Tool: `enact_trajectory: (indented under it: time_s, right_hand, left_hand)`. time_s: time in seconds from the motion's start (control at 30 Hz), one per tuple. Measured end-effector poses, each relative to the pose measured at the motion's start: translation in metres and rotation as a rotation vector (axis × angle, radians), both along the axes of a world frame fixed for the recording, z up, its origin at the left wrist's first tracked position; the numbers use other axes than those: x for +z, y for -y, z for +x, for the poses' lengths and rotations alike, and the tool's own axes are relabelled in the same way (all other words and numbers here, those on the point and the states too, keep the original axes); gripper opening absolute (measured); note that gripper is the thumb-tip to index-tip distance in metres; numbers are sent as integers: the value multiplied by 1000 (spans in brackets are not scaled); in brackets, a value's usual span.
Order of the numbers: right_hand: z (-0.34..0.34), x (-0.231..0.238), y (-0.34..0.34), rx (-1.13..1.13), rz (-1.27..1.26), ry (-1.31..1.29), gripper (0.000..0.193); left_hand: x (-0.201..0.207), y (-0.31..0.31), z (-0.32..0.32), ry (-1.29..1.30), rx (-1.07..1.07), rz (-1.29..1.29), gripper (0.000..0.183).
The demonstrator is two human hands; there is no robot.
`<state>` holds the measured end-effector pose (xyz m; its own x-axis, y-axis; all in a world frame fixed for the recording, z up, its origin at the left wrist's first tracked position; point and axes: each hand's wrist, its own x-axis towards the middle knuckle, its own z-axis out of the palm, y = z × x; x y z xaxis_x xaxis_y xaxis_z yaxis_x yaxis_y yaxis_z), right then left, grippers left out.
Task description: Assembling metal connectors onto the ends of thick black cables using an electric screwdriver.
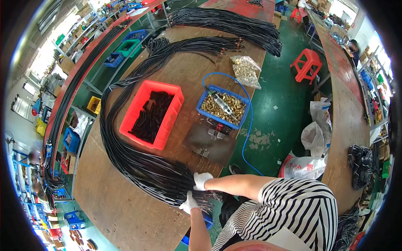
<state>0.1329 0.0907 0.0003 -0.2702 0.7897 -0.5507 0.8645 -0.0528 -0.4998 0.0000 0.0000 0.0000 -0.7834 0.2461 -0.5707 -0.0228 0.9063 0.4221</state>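
A long, thick bundle of black cables (138,157) curves round the wooden table and ends at its near edge, where the tips show bare copper-coloured wire. My left hand (189,203), in a white glove, grips the near side of the bundle close to those ends. On the far side of the same bundle is my right hand (202,181), also white-gloved and closed on the cables. Between the two hands the cables look slightly blurred. The fingertips of both hands are partly hidden by the bundle.
A red bin (172,119) of black sleeves stands inside the cable curve. Right of it are a blue tray (204,111) of brass fittings with a tool on top, a blue hose (251,113), a dark metal plate (209,144) and a bag of fittings (246,71). A red stool (307,65) stands beyond.
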Motion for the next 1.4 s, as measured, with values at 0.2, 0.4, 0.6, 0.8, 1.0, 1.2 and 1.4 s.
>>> enact_trajectory:
  time_s: [0.2, 0.4, 0.6, 0.8, 1.0, 1.2, 1.4]
  right_hand:
    - [10, -21, 3, 61, -39, -123, 54]
    - [14, -22, 8, 90, -83, -156, 44]
    - [54, 14, 0, 236, -99, -148, 53]
    - [180, 21, 23, 210, 32, -234, 48]
    - [365, -42, 126, -603, 338, 218, 41]
    - [483, -89, 337, -1485, -114, 220, 43]
    - [298, -101, 426, -1810, -426, -344, 22]
  left_hand:
    - [-2, 7, 19, -20, 50, 136, 102]
    - [-43, 22, 8, -62, 9, 345, 87]
    - [-36, 34, 1, -74, -153, 195, 109]
    - [-30, 34, -4, -75, -263, -53, 133]
    - [-8, 34, -12, -74, -293, -145, 138]
    - [-3, 8, 30, 341, -292, 76, 100]
    - [-12, 26, -18, 252, -298, 139, 105]
